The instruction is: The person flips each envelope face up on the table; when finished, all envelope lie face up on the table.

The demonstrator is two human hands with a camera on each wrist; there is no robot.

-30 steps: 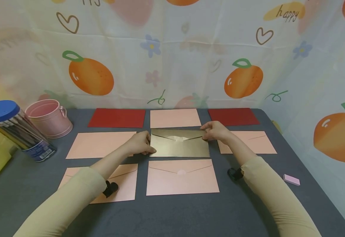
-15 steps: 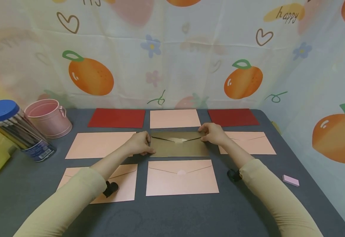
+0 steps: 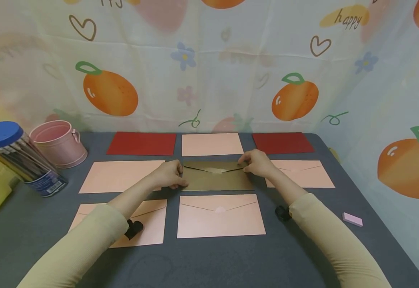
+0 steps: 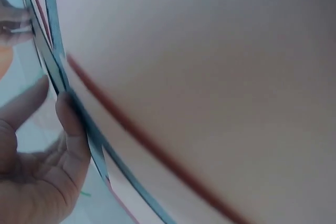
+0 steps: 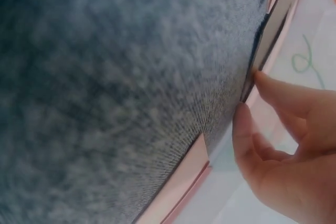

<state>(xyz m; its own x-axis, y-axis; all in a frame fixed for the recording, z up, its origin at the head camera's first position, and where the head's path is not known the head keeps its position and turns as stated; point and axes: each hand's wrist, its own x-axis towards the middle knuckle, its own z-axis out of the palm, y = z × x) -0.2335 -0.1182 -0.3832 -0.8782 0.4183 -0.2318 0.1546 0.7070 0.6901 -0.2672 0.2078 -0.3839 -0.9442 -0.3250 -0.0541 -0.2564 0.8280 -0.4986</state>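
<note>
A gold envelope, its flap towards the top, lies flat in the middle of the table. My left hand holds its left edge, the thumb by the near corner and the other fingers curled. At the upper right corner my right hand holds it between thumb and index finger. The left wrist view shows the left hand with thumb and index finger spread along the edge. In the right wrist view the right hand has its fingertips at the gold corner. A pink envelope lies just in front.
Two red envelopes and several pink envelopes lie in rows around the gold one. A blue-lidded jar and a pink bucket stand at the left. A small pink block lies near the right table edge.
The gold envelope's far edge has come down and its bright sheen has dulled. My right hand has shifted slightly left and downward with it; the left hand has hardly moved.
</note>
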